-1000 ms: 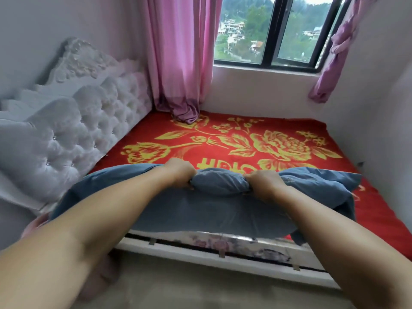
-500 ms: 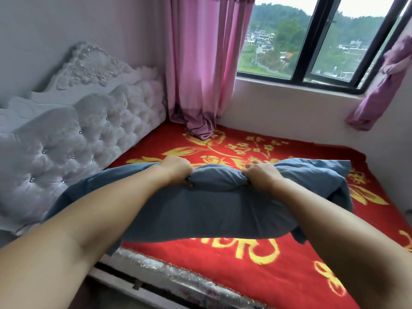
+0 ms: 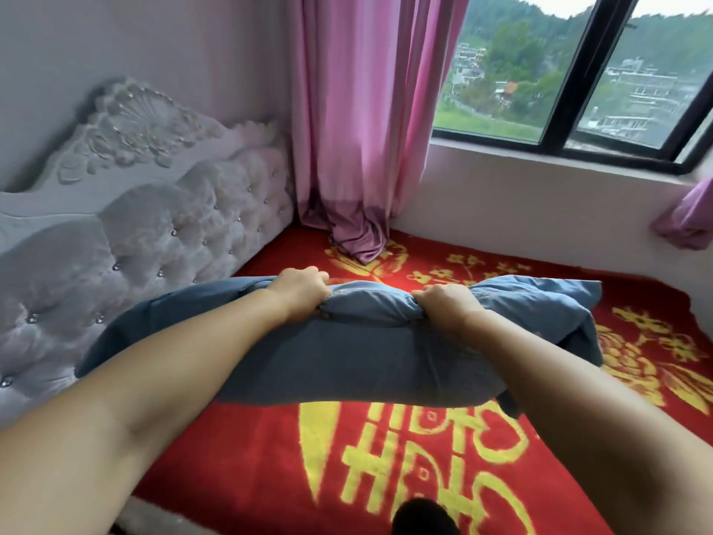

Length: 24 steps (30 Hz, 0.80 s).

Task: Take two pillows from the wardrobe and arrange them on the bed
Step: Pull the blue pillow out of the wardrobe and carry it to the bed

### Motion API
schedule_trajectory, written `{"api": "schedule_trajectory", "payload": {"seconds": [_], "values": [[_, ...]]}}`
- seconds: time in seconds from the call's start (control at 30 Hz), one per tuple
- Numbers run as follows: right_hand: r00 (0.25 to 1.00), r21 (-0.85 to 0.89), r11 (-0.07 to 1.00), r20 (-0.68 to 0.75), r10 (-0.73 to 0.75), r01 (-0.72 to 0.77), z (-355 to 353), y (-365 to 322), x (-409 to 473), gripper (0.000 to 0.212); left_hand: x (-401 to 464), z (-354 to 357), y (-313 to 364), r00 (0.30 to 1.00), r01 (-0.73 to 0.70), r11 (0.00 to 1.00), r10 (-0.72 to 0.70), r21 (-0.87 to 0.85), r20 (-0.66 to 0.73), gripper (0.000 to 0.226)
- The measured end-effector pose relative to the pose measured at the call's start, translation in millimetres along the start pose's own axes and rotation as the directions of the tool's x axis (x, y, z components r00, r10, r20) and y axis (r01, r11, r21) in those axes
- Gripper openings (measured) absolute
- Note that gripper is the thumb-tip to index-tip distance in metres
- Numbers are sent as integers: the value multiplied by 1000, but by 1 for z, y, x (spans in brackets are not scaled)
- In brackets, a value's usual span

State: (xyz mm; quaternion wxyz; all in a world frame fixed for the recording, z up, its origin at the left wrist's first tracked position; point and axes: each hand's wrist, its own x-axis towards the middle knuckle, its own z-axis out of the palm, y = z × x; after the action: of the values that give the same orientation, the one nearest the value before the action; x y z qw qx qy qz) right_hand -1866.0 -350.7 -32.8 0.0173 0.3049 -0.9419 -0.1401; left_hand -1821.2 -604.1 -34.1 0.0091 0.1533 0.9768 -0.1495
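A blue pillow (image 3: 347, 353) is held over the bed (image 3: 424, 476) by both hands. The left hand (image 3: 299, 289) and the right hand (image 3: 447, 307) are shut tight on the far top edge of the pillow, and the cloth is bunched up under the fingers. Between the two hands a soft lump of cloth is pushed up. Most of the pillow hangs down below the fingers, toward the person. Only one pillow can be seen for sure; whether a second one is tucked in with it cannot be told.

A few things could go wrong. Only the cover may be pinched, not the stuffing, so the inside could slide down and the pillow could sag or slip out. The pillow could be dropped too far from the white headboard (image 3: 162, 225), which is off to the left of the left fingers, and then it would lie in the middle of the red blanket (image 3: 636, 341). The pink curtain (image 3: 359, 148), just past the fingertips, could be caught if the pillow is swung too far forward. The pillow could also land crooked if one hand is opened first.
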Motion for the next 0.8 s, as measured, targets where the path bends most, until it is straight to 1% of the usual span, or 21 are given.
{"api": "schedule_trajectory", "payload": {"seconds": [0.07, 0.2, 0.37, 0.47, 0.57, 0.67, 0.8], "values": [[1000, -5, 1000, -10, -18, 18, -3, 8, 27, 22, 15, 0, -14, 1000, 30, 999, -30, -10, 3, 29], [997, -16, 997, -45, -70, 69, -4, 31, 91, 22, 56, 2, -43, 996, 80, 997, -80, 1, 40, 35], [989, -69, 988, -40, -141, 138, 12, 80, 183, 28, 138, 14, -75, 991, 121, 992, -118, -44, 64, 34], [983, -44, 982, 5, -181, 181, 28, 119, 237, 29, 203, 21, -86, 977, 162, 984, -151, -67, 153, 36], [972, -59, 971, 51, -229, 231, 33, 160, 281, 29, 257, 22, -91, 958, 212, 967, -177, -141, 224, 34], [968, -74, 966, 45, -246, 249, 23, 198, 316, 31, 297, 8, -102, 961, 222, 959, -184, -177, 207, 32], [971, -78, 968, -6, -238, 237, 2, 233, 354, 28, 338, -10, -124, 968, 230, 946, -198, -230, 153, 27]]}}
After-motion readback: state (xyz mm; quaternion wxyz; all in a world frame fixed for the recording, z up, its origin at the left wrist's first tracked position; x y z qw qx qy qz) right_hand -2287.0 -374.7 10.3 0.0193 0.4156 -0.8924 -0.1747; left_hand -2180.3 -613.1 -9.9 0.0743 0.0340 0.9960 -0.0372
